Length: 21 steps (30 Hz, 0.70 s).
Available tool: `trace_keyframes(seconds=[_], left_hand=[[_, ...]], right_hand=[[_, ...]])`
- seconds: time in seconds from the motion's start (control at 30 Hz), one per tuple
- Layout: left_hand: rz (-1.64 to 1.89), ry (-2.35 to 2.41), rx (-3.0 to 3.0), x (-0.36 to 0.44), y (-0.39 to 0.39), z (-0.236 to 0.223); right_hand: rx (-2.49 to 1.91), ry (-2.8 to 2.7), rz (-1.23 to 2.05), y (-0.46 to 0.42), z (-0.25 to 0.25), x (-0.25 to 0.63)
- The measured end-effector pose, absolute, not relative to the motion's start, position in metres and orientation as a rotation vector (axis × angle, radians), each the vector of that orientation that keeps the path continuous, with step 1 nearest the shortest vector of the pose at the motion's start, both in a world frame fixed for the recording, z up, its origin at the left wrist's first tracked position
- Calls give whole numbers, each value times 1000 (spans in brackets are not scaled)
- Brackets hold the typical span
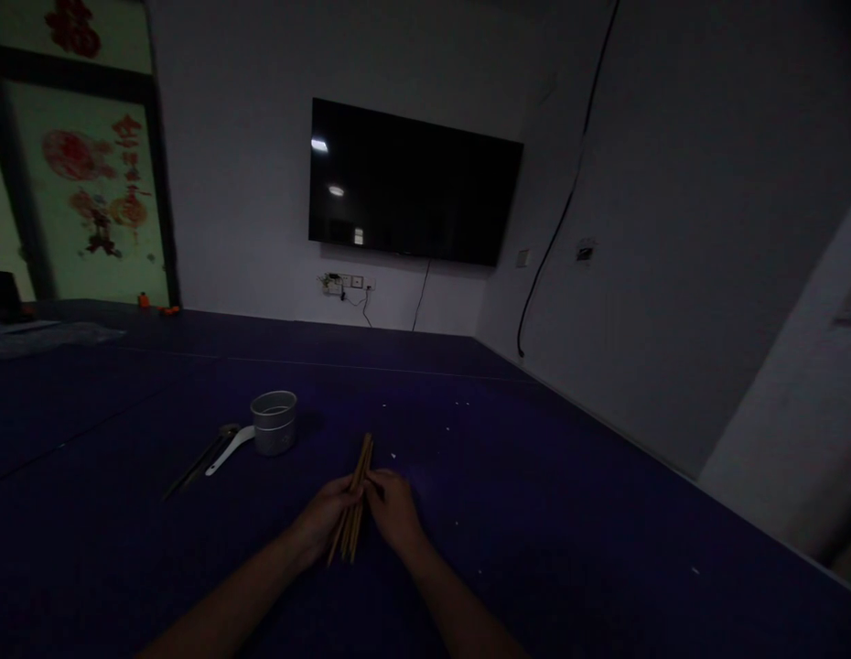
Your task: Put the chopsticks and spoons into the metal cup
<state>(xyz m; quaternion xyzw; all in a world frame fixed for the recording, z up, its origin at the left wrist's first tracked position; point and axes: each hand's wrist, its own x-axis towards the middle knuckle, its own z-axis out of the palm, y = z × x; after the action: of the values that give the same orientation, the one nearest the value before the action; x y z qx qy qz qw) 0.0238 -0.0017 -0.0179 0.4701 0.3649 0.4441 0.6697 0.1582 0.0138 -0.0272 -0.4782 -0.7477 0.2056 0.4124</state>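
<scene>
A bundle of several wooden chopsticks [351, 533] is held over the dark blue table, tilted, with the far ends close together and the near ends fanned a little. My left hand [321, 518] is closed around its middle from the left. From the right, my right hand [393, 509] has its fingers bent against the same bundle; its fingertips are partly hidden. To the left, beyond my hands, stands a grey metal cup [274, 432]. Beside the cup lies a white spoon [228, 452], and next to that a long dark utensil [198, 465], its kind unclear in the dimness.
Small white scraps [393, 456] dot the table surface [569, 513]. At the far left are clear plastic sheeting [55, 339] and small orange things [168, 311]. A black cable [550, 243] hangs down the right wall, and a television [412, 183] is mounted at the back.
</scene>
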Motion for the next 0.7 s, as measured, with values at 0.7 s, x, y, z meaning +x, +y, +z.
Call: trace_keyframes(seconds=[0.7], left_hand=[[1206, 1187, 1764, 22, -5, -22]], right_hand=[[-1292, -2166, 282, -4, -14, 156]])
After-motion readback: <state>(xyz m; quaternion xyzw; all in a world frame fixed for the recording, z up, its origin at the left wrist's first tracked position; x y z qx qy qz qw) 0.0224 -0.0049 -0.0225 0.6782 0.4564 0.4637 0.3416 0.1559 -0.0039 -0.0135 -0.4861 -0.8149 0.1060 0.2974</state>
